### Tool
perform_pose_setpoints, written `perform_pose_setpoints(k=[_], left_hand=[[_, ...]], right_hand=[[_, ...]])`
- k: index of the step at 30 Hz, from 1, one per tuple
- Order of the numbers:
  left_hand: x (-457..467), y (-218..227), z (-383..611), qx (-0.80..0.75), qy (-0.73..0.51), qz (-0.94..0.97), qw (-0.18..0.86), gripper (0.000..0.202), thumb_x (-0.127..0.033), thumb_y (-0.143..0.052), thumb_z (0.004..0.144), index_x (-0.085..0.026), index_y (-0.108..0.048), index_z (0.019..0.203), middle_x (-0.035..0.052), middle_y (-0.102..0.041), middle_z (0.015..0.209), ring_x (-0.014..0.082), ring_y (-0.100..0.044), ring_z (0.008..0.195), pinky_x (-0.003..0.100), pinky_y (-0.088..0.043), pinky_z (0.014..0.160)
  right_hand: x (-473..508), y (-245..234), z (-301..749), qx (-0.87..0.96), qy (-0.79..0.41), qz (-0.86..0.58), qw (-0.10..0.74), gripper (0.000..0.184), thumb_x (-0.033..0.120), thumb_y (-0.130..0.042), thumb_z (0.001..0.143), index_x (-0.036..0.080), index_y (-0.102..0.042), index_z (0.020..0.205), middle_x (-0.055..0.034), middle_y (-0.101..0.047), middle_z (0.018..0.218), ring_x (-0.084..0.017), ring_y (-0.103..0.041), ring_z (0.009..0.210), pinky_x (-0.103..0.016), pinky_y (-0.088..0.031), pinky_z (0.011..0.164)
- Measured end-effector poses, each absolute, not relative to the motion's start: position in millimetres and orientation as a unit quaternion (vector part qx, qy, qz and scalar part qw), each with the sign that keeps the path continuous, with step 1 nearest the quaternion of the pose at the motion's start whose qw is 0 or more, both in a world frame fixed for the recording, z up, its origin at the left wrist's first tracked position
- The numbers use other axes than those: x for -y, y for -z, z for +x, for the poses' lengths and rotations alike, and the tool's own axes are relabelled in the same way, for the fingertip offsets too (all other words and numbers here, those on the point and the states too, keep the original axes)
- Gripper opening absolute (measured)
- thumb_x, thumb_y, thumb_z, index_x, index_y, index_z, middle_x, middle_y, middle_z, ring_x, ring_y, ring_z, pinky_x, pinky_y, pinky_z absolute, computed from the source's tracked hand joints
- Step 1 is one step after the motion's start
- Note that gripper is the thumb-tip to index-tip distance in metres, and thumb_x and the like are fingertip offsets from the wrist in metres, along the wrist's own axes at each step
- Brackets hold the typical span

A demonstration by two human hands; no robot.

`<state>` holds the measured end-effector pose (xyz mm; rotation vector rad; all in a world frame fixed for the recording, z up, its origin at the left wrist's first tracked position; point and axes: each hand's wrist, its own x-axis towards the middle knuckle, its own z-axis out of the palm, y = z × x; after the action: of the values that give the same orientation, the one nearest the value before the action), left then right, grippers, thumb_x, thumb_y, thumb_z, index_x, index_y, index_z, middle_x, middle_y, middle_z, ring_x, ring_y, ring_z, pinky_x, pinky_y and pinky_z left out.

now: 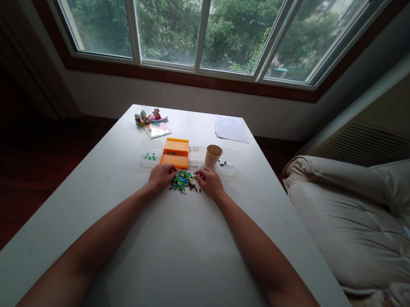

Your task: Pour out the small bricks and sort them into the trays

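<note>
A small heap of tiny coloured bricks [184, 182] lies on the white table [178, 250] in front of me. My left hand [161, 175] rests at the heap's left edge, fingers curled down onto the pieces. My right hand [209, 181] sits at the heap's right edge, fingers bent and touching the bricks. What either hand pinches, if anything, is too small to make out. Just behind the heap stands an orange box [175, 152].
A clear tray with green pieces [150, 156] lies left of the orange box, a paper cup [212, 155] and another clear tray [228, 165] right of it. A small toy build and booklet [152, 121] and a paper sheet [230, 128] lie farther back. A sofa [361, 217] stands right.
</note>
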<state>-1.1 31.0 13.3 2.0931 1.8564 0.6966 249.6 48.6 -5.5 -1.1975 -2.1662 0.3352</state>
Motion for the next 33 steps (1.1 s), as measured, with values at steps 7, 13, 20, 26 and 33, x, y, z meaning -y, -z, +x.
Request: perform_pose_setpoints(k=[7, 13, 20, 26, 33], left_hand=[[-35, -10, -4, -0.622, -0.326, 0.705, 0.099, 0.012, -0.029, -0.059, 0.088, -0.022, -0.068, 0.089, 0.0035, -0.069, 0.085, 0.0173, -0.061, 0.074, 0.028, -0.041, 0.066], [-36, -11, -8, -0.614, -0.468, 0.628, 0.101, 0.013, -0.030, -0.050, 0.093, -0.021, -0.060, 0.097, 0.0033, -0.067, 0.089, 0.0151, -0.062, 0.070, 0.027, -0.046, 0.066], [-46, 0, -14, -0.593, -0.543, 0.553, 0.219, 0.010, -0.031, -0.054, 0.089, -0.021, -0.057, 0.093, 0.0002, -0.067, 0.082, 0.0125, -0.065, 0.063, 0.023, -0.050, 0.059], [-50, 4, -18, -0.600, -0.531, 0.559, 0.212, 0.013, -0.032, -0.056, 0.087, -0.022, -0.060, 0.094, 0.0011, -0.069, 0.086, 0.0127, -0.064, 0.064, 0.024, -0.050, 0.060], [-44, -10, -27, -0.592, -0.347, 0.716, 0.127, 0.014, -0.027, -0.057, 0.085, -0.023, -0.068, 0.093, 0.0023, -0.071, 0.085, 0.0163, -0.062, 0.072, 0.027, -0.045, 0.067]], right_hand=[[-48, 4, 250, 0.820, -0.136, -0.456, 0.317, 0.012, 0.025, -0.061, 0.093, 0.023, -0.072, 0.098, -0.0044, -0.063, 0.091, -0.017, -0.055, 0.088, -0.028, -0.043, 0.078], [-49, 6, 249, 0.820, -0.134, -0.456, 0.318, 0.011, 0.026, -0.061, 0.093, 0.023, -0.072, 0.097, -0.0041, -0.062, 0.090, -0.018, -0.056, 0.089, -0.029, -0.043, 0.080], [-50, 9, 250, 0.822, -0.133, -0.453, 0.320, 0.012, 0.025, -0.061, 0.093, 0.023, -0.072, 0.098, -0.0040, -0.062, 0.090, -0.018, -0.056, 0.089, -0.029, -0.043, 0.081], [-50, 8, 250, 0.821, -0.133, -0.454, 0.321, 0.012, 0.025, -0.061, 0.093, 0.023, -0.072, 0.097, -0.0038, -0.063, 0.090, -0.017, -0.055, 0.089, -0.029, -0.043, 0.080], [-48, 5, 250, 0.819, -0.138, -0.455, 0.320, 0.013, 0.026, -0.061, 0.093, 0.022, -0.073, 0.097, -0.0041, -0.063, 0.090, -0.017, -0.055, 0.089, -0.029, -0.043, 0.079]])
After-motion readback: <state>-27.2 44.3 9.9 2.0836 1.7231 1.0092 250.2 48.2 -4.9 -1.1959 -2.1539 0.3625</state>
